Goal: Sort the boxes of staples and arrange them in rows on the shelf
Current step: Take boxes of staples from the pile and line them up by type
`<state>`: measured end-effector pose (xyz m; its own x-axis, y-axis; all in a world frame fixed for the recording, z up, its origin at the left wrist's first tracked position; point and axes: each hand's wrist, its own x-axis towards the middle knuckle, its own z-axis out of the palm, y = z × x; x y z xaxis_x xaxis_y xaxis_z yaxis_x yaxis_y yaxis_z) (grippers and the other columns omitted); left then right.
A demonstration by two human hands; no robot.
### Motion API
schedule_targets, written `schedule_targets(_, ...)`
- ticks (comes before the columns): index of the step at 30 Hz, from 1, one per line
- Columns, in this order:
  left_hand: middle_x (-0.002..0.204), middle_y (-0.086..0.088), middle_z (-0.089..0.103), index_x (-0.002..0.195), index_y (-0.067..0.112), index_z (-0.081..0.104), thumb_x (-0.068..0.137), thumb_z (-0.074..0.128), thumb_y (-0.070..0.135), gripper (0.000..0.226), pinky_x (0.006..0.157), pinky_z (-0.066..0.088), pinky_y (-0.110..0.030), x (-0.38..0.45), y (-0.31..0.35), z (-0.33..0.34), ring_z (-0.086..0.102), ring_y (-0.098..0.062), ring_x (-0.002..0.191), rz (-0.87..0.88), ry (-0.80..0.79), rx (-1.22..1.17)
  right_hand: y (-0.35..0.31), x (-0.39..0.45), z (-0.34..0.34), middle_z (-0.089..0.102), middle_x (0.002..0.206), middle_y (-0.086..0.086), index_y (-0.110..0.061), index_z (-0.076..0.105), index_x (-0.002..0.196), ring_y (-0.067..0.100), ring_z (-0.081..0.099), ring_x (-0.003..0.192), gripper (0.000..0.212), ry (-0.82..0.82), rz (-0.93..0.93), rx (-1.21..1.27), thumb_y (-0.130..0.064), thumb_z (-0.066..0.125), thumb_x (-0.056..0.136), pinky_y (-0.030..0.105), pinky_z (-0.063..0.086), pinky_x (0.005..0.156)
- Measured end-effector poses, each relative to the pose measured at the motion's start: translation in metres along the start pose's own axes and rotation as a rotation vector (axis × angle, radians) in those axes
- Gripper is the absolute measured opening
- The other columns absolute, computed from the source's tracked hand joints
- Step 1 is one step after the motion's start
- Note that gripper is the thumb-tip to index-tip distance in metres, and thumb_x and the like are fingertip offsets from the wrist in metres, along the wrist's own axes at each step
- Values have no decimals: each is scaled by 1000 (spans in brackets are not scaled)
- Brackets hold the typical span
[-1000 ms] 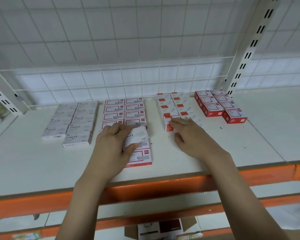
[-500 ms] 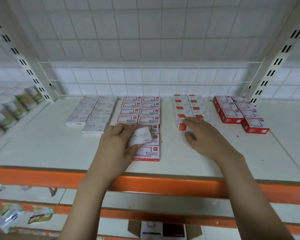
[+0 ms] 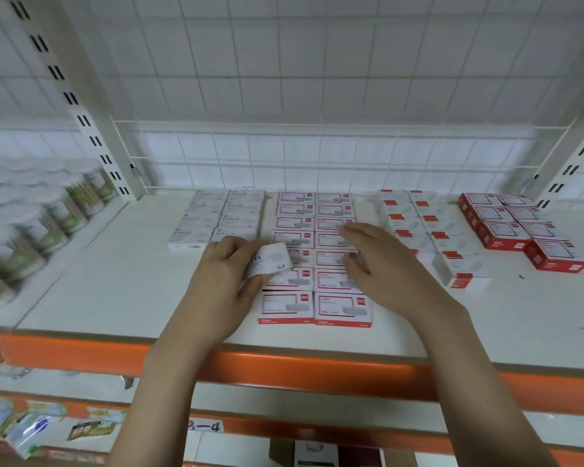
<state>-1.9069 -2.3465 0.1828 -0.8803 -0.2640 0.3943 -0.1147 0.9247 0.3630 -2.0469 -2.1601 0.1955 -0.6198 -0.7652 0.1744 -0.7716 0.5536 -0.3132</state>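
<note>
A: On the shelf (image 3: 486, 318), our right hand (image 3: 381, 264) had left the white-and-red boxes (image 3: 418, 230) it touched a second before and hung open, fingers relaxed, over the red-framed rows (image 3: 317, 237)

B: And our left hand (image 3: 223, 281)?

A: It still gripped the white staples box (image 3: 272, 261), tilted, just beside the white rows (image 3: 216, 217). We judged that box was bound for those white rows, which looked a box short
</note>
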Motion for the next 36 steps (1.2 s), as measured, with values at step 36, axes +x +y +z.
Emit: schedule_targets(36,104,-14,65,102,-1,66,83,32,23,46,82,53,-40,-19,-120,-17,62,-33,94,15,-132,153,-127,41,85,57,125,12,-2,59,119,29,51,116,35,21,12,-3,-6,56,85,21,29,102)
